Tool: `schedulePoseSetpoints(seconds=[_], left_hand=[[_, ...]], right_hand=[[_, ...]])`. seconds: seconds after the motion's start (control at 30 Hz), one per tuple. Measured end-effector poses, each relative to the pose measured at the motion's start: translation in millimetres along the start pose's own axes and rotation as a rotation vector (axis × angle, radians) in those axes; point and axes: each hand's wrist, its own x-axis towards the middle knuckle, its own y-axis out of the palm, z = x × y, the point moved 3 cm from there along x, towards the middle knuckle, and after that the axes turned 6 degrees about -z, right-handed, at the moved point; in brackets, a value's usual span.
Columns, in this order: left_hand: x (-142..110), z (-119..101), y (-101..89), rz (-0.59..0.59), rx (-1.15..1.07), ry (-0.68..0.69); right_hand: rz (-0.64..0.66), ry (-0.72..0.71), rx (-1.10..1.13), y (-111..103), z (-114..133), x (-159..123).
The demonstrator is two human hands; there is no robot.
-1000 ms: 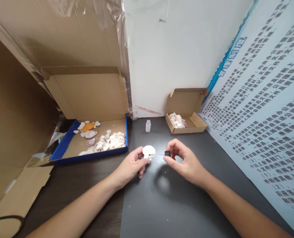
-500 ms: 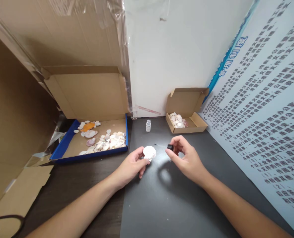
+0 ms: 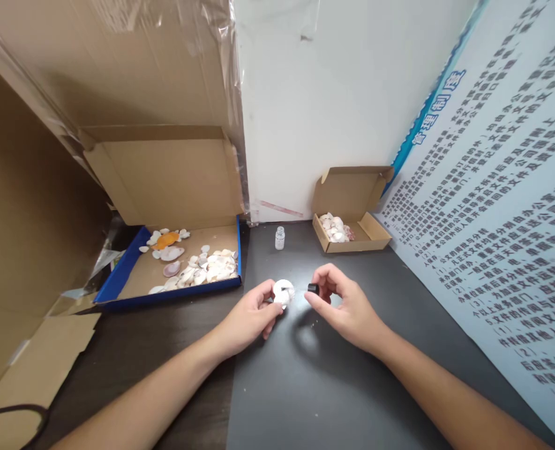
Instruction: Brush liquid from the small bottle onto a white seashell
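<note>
My left hand pinches a white scallop shell by its lower edge, just above the dark mat. My right hand is closed on a small black cap with a thin brush stem that points left toward the shell. The cap sits a few centimetres right of the shell. A small clear bottle stands open on the mat behind both hands.
A blue-rimmed cardboard tray with several shells lies at the left. A small open cardboard box holding several shells sits at the back right. A printed poster leans along the right; cardboard sheets stand at left.
My right hand has dropped and moved left with the cap, bringing the brush back to the shell. The left hand has kept the shell in place, slightly turned.
</note>
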Motion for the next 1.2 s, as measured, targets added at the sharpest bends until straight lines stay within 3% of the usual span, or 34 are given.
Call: schedulePoseSetpoints(seconds=[0.1, 0.27, 0.4, 0.57, 0.7, 0.83, 1.0, 1.13, 1.2], left_hand=[[-0.2, -1.3, 0.4, -0.001, 0.013, -0.003], [-0.5, -2.3, 1.1, 0.01, 0.016, -0.001], [-0.9, -2.4, 0.7, 0.001, 0.006, -0.015], [-1.5, -3.1, 1.2, 0.004, 0.004, -0.017], [-1.7, -1.6, 0.8, 0.001, 0.001, -0.026], [-2.2, 0.3, 0.0, 0.025, 0.006, -0.024], [-1.9, -1.3, -0.5, 0.012, -0.016, -0.051], [-1.4, -3.4, 0.4, 0.019, -0.046, -0.06], [-1.3, -3.7, 0.7, 0.023, -0.061, -0.068]], right_hand=[[-0.114, 0.003, -0.02, -3.9, -0.9, 0.2], [0.041, -0.009, 0.03, 1.3, -1.1, -1.3], [-0.106, 0.007, -0.068, -2.7, -1.3, -0.8], [0.012, -0.031, -0.016, -0.1, 1.5, -2.1], [-0.079, -0.005, -0.066, -3.9, 0.9, -1.7], [0.023, -0.022, 0.024, -0.9, 1.2, -1.3], [-0.068, 0.006, -0.047, -3.0, -1.6, -0.8], [0.017, -0.005, 0.024, -0.7, -1.0, -0.2], [-0.022, 0.015, -0.048, -2.0, -1.7, 0.5]])
